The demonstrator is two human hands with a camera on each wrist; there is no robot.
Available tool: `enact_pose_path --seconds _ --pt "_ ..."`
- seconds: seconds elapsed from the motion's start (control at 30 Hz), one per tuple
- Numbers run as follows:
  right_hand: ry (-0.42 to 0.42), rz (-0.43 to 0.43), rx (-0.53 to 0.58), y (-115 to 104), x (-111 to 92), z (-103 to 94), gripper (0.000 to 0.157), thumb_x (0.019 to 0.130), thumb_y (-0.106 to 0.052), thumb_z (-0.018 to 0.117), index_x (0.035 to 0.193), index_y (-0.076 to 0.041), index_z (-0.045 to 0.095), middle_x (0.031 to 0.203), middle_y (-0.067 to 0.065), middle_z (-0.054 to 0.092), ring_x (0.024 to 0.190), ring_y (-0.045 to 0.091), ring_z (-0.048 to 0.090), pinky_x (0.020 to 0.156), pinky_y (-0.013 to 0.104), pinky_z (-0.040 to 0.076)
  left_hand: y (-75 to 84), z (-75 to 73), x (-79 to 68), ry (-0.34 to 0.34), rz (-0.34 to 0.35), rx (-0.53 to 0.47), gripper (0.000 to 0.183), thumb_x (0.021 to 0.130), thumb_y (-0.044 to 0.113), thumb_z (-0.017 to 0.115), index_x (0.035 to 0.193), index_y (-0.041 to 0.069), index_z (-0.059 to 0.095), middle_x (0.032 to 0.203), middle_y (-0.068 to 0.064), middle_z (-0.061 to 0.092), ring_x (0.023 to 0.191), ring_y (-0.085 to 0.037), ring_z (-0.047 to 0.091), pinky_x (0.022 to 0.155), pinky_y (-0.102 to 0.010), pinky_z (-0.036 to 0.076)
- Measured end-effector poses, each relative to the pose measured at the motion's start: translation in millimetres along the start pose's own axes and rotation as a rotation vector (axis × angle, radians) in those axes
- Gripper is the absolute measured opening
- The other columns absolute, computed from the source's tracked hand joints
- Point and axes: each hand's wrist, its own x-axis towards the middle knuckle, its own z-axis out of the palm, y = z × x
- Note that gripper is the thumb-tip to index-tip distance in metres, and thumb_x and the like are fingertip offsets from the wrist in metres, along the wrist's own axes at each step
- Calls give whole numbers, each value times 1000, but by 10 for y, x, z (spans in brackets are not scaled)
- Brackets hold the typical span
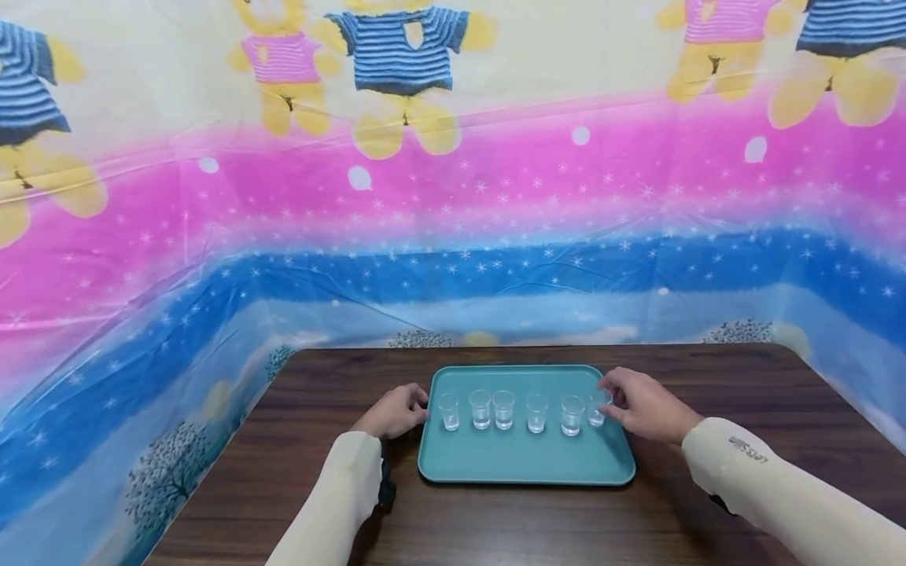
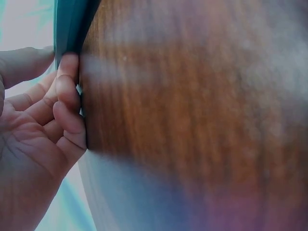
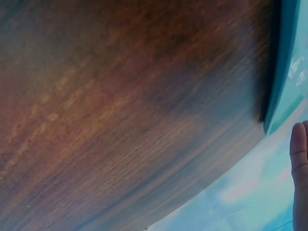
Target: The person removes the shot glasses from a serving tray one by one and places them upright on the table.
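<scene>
A row of several small clear shot glasses (image 1: 536,414) stands upright across a teal tray (image 1: 524,468). The right hand (image 1: 647,405) reaches over the tray's right side and holds the rightmost shot glass (image 1: 597,417) between thumb and fingers. At the tray's left edge, the left hand (image 1: 395,410) has its thumb and curled fingers on the rim, seen closer in the left wrist view, where the tray edge (image 2: 70,29) meets the fingertips. Only part of the right hand (image 3: 301,163) shows in the right wrist view, beside the tray corner. Whether the glasses hold liquid is unclear.
The tray lies on a dark wood-grain table (image 1: 340,377) with rounded far corners. Behind it hangs a printed cloth backdrop (image 1: 453,275) with bears and snowflakes, which also runs along both sides. Long light sleeves (image 1: 793,487) cover the person's arms.
</scene>
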Motion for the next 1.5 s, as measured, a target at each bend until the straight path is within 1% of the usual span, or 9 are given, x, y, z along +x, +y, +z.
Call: enact_pose_path --seconds 0.2,0.4,0.5,0.67,0.8,1.13,1.27,1.37,1.5 --pt "98 9 -7 135 132 -75 29 79 -19 63 104 -9 53 89 3 52 74 12 49 60 28 43 -27 -12 -27 -2 7 2 22 86 17 53 104 6 49 76 -4 53 64 -18 50 54 -31 40" --pt "195 56 -23 321 249 -112 30 80 -17 61 105 -3 53 93 9 52 79 20 52 62 36 44 -53 -26 -26 -10 8 -5 22 85 16 54 104 4 49 76 -6 54 64 -19 51 54 -31 40" --pt "221 79 -47 422 269 -90 31 81 -15 60 106 0 52 94 12 51 81 23 52 64 38 44 -38 -25 -33 -17 0 -21 22 86 15 54 104 4 49 76 -7 55 65 -20 52 55 -31 41" --pt "206 126 -53 556 242 -60 31 82 -14 59 108 2 51 95 14 50 82 25 51 64 40 43 20 -4 -48 -30 4 -37 22 85 16 54 103 5 49 77 -7 55 66 -21 52 55 -32 41" --pt "194 153 -39 623 210 -54 32 82 -13 58 109 3 51 95 16 50 83 26 51 64 40 43 44 11 -26 -38 7 -43 22 85 16 55 103 5 49 77 -6 55 67 -21 52 56 -32 41" --pt "170 159 -43 649 236 -47 33 80 -14 60 108 2 52 95 15 50 83 26 52 64 40 44 26 19 22 -47 -14 -41 22 84 15 55 103 6 49 77 -7 55 66 -21 52 55 -32 40" --pt "174 141 -59 634 254 -63 39 76 -15 65 110 2 52 96 16 49 82 27 50 64 41 42 18 10 29 -54 -16 -46 22 85 15 55 104 6 49 78 -7 55 66 -20 52 55 -32 40" --pt "198 102 -70 603 274 -79 45 73 -17 68 111 0 52 100 15 48 85 28 49 66 43 41 11 -7 28 -56 -12 -46 21 85 15 54 103 6 49 77 -6 55 67 -20 52 56 -32 40" --pt "179 32 -25 535 290 -89 46 73 -20 68 112 -3 52 102 12 48 88 27 50 68 42 42 1 -33 21 -55 -1 -41 21 85 15 55 102 6 49 76 -5 54 67 -21 52 56 -32 40"
